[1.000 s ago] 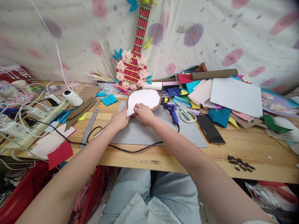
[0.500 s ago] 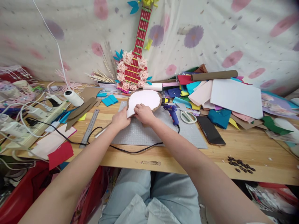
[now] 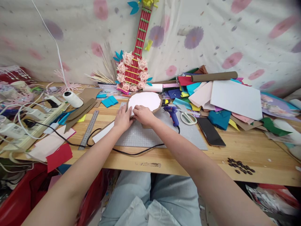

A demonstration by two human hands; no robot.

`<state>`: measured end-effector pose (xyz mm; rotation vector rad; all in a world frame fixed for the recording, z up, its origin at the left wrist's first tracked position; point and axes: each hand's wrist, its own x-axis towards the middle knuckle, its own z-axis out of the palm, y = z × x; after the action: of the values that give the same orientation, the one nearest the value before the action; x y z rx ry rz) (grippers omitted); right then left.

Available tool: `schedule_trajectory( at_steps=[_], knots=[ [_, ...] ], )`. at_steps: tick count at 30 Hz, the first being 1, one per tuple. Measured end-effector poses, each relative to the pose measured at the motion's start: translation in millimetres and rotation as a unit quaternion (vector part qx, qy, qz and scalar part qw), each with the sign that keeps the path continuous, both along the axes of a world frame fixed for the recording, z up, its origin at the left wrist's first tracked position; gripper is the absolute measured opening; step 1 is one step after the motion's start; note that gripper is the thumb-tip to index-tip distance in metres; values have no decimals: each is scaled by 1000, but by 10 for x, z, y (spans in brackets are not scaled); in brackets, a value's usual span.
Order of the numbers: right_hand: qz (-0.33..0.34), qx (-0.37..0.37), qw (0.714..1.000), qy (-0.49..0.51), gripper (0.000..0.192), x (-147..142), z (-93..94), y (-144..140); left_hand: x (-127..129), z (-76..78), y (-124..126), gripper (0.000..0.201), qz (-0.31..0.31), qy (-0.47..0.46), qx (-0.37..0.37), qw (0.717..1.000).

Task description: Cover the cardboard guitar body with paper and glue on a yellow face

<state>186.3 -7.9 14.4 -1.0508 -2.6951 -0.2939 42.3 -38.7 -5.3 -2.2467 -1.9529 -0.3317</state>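
A rounded cardboard piece [image 3: 146,100] with a white face and a brown rim is tilted over the grey cutting mat [image 3: 162,135]. My right hand [image 3: 144,115] grips its near edge, with curled fingers on the white face. At the near left corner my left hand [image 3: 122,119] holds the same piece, fingers lying along its edge and thumb close to my right hand. A long white-faced strip [image 3: 101,133] sticks out from under my left hand; whether it joins the rounded piece is hidden.
A blue glue gun [image 3: 173,115], scissors [image 3: 188,118] and a phone [image 3: 211,131] lie to the right. A steel ruler [image 3: 88,129] and a black cord are at left. Behind stands a red guitar model [image 3: 133,72] with paper flowers. Coloured sheets [image 3: 236,99] pile up at back right.
My left hand has shifted its hold, fingers now stretched forward along the edge. More of the white strip shows at lower left. My right hand has barely moved.
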Motion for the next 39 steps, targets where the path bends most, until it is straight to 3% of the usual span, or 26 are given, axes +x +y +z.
schedule_trajectory(
  at_steps=[2,5,13,23,31,39],
  knots=[
    [3,-3,1000,8,20,4,2,9,4,0,30,46,-42,-16,0,999],
    [2,-18,1000,21,19,48,-5,21,29,21,55,36,-46,-51,-40,997],
    [-10,-9,999,49,16,232,-77,-17,80,-4,24,37,-47,-50,-24,997],
    [-50,-21,997,50,15,194,-54,-51,90,35,26,36,-42,-48,-36,997],
    [-18,-11,999,50,16,230,-77,-57,101,17,38,37,-53,-15,-36,998],
    [-43,-20,997,64,14,212,-68,-79,110,2,45,38,-59,-9,-28,998]
  ],
)
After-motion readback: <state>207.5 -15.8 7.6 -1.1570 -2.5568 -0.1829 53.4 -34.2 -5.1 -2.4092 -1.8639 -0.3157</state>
